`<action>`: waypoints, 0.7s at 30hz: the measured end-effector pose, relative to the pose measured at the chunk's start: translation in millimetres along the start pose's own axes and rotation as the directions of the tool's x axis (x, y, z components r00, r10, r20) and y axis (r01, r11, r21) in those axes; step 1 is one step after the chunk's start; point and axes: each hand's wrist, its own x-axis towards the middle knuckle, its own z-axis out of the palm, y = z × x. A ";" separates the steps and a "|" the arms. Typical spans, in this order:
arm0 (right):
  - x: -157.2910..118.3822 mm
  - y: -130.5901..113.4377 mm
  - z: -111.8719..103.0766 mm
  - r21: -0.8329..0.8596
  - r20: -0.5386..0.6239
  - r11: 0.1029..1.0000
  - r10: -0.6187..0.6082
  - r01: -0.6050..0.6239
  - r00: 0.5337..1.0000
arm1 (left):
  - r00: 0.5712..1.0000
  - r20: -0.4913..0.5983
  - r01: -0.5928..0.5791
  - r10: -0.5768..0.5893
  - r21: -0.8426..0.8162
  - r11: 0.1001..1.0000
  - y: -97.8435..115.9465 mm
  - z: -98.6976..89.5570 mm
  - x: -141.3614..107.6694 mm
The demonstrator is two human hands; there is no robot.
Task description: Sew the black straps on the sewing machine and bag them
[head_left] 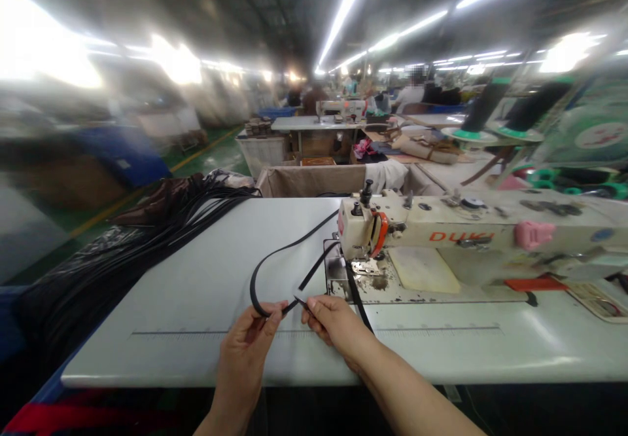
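Observation:
My left hand and my right hand sit close together above the front of a white sewing table. Each pinches part of a narrow black strap between thumb and fingers, and the two grips nearly meet. The strap curves up in a loop, and a length of black strap runs towards the presser foot of an industrial sewing machine. A pale tip shows between my hands. A bundle of black straps lies at the table's far left edge.
A ruler line runs along the table front. Thread cones stand at upper right, and a fabric-lined bin stands behind the table. Further back are more sewing tables, with co-workers at the far end of the hall.

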 end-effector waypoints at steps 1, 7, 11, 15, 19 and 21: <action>-0.8 0.1 -0.5 -0.028 -0.009 1.000 -0.014 0.014 1.000 | 1.000 0.008 0.004 -0.004 0.033 0.999 0.9 -2.0 -0.7; -24.6 1.4 -15.1 -0.627 -0.189 0.769 -0.309 0.127 0.932 | 0.996 0.080 0.015 -0.024 0.109 0.994 4.6 -26.5 13.3; -44.9 17.2 -37.2 -0.983 -0.155 0.167 -0.584 -0.069 0.797 | 0.987 0.161 -0.067 -0.009 0.464 0.884 6.9 -61.6 42.9; -58.2 41.6 -59.4 -0.977 -0.086 -0.095 -0.643 -0.190 0.761 | 0.985 0.152 -0.167 0.078 0.760 0.629 11.7 -104.0 73.6; -66.2 55.9 -69.7 -0.972 -0.007 -0.176 -0.638 -0.155 0.770 | 0.977 0.154 -0.203 0.150 0.892 0.403 22.4 -150.5 102.6; -67.3 59.0 -72.2 -0.971 0.019 -0.195 -0.640 -0.138 0.768 | 0.971 0.136 -0.193 0.194 0.931 0.311 31.6 -180.1 116.7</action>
